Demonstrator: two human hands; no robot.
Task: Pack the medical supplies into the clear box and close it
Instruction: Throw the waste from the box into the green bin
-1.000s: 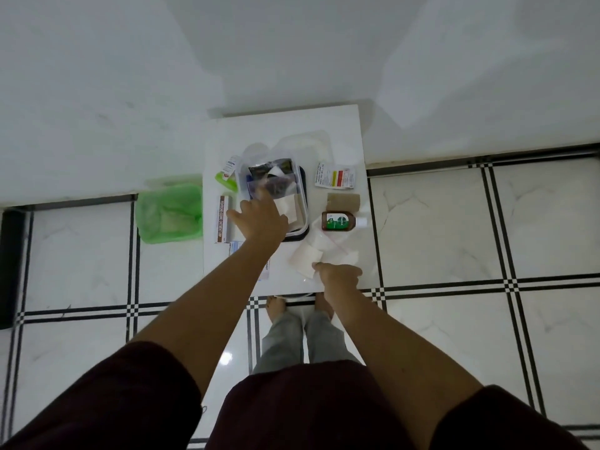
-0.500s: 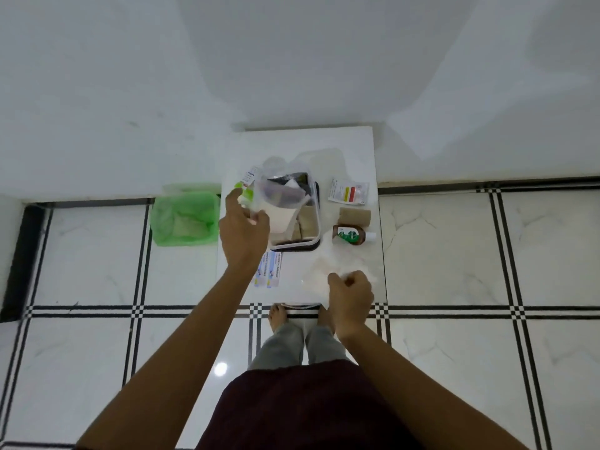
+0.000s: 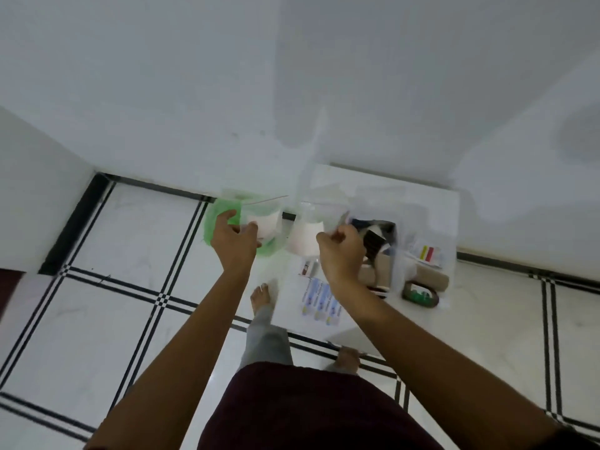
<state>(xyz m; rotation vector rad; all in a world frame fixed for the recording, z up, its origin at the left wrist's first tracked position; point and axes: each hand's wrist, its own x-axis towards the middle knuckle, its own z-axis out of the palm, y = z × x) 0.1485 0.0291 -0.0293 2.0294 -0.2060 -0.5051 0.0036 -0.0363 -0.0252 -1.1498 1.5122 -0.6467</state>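
Clear plastic blurs across mid-frame: my left hand [image 3: 234,243] grips a see-through wrapper with a white pad [image 3: 264,226] inside, over the green bag [image 3: 224,219] at centre left. My right hand [image 3: 341,251] is curled around a second white pad [image 3: 306,240] in clear wrapping, just beside the first. Right of it the clear box [image 3: 378,251] sits on the white table [image 3: 431,203], partly filled, lid off. A brown bottle [image 3: 420,295] lies at its lower right, blue sachets [image 3: 321,300] at lower left

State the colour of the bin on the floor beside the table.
Green, translucent; the head view, the only one, shows it behind the left hand.
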